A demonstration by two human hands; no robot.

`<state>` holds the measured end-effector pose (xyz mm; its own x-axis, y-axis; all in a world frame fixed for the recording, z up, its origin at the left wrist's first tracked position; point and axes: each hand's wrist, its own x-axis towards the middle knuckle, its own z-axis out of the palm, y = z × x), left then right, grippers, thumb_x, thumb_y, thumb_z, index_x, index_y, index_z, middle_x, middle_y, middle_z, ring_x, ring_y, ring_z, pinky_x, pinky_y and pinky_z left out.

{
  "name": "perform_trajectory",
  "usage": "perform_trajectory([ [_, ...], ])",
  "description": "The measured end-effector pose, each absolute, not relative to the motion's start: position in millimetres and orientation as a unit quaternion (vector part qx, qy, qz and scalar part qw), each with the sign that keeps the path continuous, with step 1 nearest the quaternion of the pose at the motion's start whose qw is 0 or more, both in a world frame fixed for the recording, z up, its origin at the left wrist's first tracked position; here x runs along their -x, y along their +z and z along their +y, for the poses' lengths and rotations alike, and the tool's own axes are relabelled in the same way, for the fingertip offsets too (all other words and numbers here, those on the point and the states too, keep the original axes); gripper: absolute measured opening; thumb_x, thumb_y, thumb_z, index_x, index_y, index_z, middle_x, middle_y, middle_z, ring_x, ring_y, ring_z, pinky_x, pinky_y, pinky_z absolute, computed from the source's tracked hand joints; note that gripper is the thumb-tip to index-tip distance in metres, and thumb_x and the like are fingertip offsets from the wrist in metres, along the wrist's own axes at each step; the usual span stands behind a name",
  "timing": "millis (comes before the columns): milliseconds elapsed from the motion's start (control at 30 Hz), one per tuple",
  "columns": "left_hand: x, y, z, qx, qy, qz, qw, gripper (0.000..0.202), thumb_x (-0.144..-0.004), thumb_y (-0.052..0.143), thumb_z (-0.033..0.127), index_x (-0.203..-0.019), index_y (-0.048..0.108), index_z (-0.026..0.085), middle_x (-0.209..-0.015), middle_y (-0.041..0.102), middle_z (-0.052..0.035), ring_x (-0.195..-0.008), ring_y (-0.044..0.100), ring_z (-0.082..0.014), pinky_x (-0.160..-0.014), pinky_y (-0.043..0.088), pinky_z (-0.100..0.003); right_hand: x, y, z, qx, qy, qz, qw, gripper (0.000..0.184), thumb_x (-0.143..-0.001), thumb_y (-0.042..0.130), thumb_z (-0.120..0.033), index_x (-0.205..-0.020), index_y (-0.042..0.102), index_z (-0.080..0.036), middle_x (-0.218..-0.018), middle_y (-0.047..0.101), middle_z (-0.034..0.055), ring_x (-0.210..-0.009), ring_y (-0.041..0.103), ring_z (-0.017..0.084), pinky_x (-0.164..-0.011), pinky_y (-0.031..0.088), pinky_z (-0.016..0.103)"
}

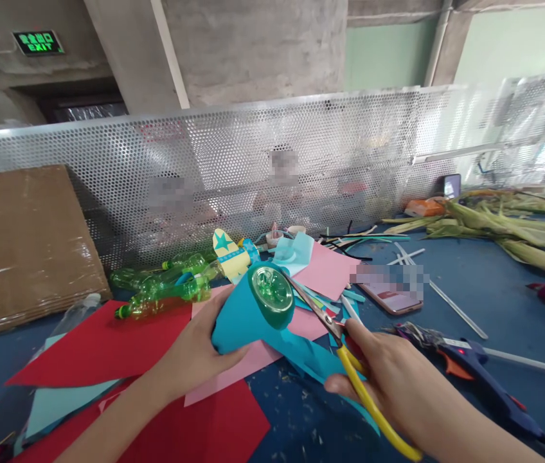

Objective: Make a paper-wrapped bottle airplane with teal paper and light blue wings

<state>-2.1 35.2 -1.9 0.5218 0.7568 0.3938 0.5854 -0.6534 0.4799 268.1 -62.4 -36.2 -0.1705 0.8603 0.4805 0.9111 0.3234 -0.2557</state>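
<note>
My left hand (194,352) is wrapped round a green plastic bottle (271,295) that is covered in teal paper (238,318), its base turned up toward me. My right hand (388,373) grips yellow-handled scissors (349,373). The blades (311,303) point up-left and meet the edge of the teal paper just beside the bottle's base. A loose strip of teal paper hangs down under the scissors.
Red (103,344), pink (325,270) and teal sheets lie on the blue table. Empty green bottles (166,289) and a paper plane model (231,257) sit behind them. A phone (391,292), a blue glue gun (475,366) and corn husks (504,225) lie right; cardboard (22,244) leans left.
</note>
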Motion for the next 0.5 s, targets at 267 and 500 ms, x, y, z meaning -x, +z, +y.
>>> perform_trajectory([
  [267, 7.2, 10.6, 32.4, -0.878, 0.254, 0.365, 0.176, 0.070, -0.076, 0.068, 0.034, -0.138, 0.037, 0.031, -0.120, 0.064, -0.0092, -0.098, 0.067, -0.0290, -0.080, 0.058, -0.043, -266.7, -35.3, -57.7, 0.562, -0.045, -0.768, 0.302, 0.066, -0.083, 0.034, -0.076, -0.101, 0.051, -0.015, -0.071, 0.068, 0.0099, -0.063, 0.068, 0.026, -0.053, 0.048, 0.032],
  [500, 4.8, 7.7, 31.5, -0.878, 0.257, 0.360, 0.182, 0.074, -0.074, 0.069, 0.033, -0.140, 0.034, 0.032, -0.127, 0.061, -0.0092, -0.106, 0.064, -0.0303, -0.082, 0.058, -0.043, -271.3, -27.6, -61.5, 0.564, -0.038, -0.767, 0.303, 0.063, -0.081, 0.037, -0.077, -0.095, 0.052, -0.017, -0.069, 0.066, 0.0079, -0.059, 0.066, 0.025, -0.049, 0.047, 0.032],
])
